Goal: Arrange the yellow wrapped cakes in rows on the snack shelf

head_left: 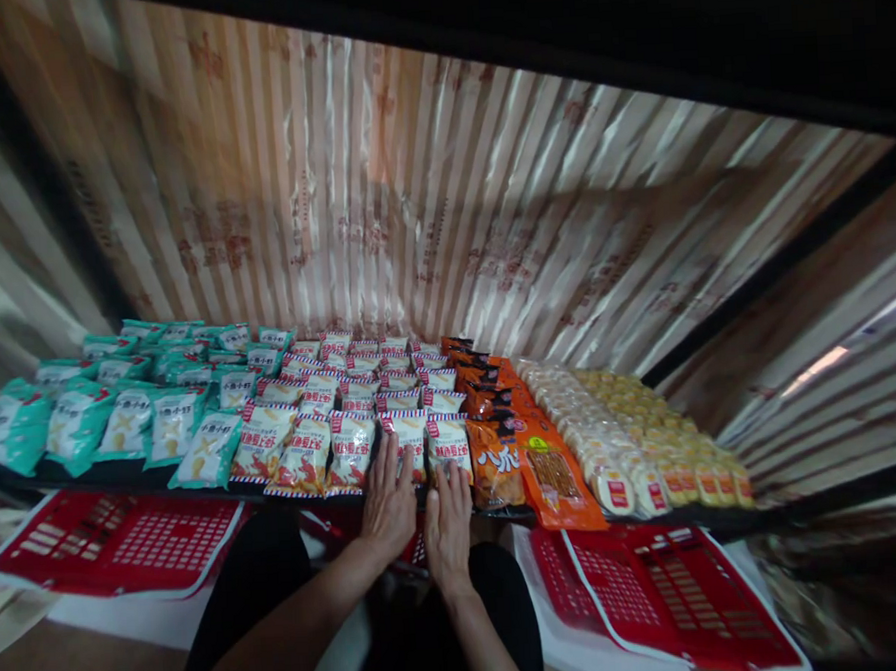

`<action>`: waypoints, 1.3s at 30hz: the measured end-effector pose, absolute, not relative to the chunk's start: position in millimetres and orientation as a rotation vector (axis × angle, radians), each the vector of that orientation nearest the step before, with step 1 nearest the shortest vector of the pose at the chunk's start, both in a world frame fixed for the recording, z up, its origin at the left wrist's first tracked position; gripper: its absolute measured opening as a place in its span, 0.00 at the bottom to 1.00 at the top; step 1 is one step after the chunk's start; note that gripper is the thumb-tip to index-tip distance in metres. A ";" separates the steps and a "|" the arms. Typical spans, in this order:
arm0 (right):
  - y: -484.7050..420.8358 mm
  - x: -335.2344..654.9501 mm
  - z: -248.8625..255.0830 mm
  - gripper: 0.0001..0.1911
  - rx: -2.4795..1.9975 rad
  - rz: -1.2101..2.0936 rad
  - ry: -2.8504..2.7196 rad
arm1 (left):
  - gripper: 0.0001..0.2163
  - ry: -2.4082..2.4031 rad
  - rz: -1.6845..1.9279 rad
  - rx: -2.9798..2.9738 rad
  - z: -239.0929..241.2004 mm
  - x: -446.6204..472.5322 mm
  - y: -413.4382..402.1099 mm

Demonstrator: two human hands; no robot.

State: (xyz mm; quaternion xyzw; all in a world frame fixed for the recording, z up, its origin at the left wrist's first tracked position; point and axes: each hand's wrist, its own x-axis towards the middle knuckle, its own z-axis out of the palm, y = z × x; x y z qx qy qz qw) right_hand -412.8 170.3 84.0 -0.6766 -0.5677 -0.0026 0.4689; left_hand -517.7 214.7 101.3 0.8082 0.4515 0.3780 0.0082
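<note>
My left hand lies flat with fingers stretched out on the front row of white and red snack packets, at the shelf's front edge. My right hand lies beside it, fingers also straight, touching the packet at the right end of that row. Neither hand grips anything. The packets fill several rows running back toward the striped wall.
Teal snack bags lie at the left of the dark shelf, orange packets and rows of round yellow cakes at the right. Red plastic baskets sit below, one at the left and one at the right. My dark trousers show beneath.
</note>
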 end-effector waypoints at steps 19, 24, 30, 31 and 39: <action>173.3 -407.8 79.0 0.26 -1.613 0.082 -1.368 | 0.28 1.433 1.196 2.513 95.3 -513.1 221.1; 173.7 -408.0 79.5 0.27 -1.635 0.073 -1.374 | 0.26 1.374 1.199 2.536 94.8 -514.8 223.5; 176.6 -407.6 78.5 0.26 -1.633 0.064 -1.364 | 0.26 1.331 1.237 2.545 95.9 -518.6 226.8; 176.8 -407.7 78.3 0.26 -1.637 0.057 -1.366 | 0.25 1.324 1.249 2.544 96.9 -519.0 227.0; 176.4 -407.6 72.2 0.25 -1.689 -0.096 -1.440 | 0.21 1.396 1.265 2.469 110.3 -516.2 227.4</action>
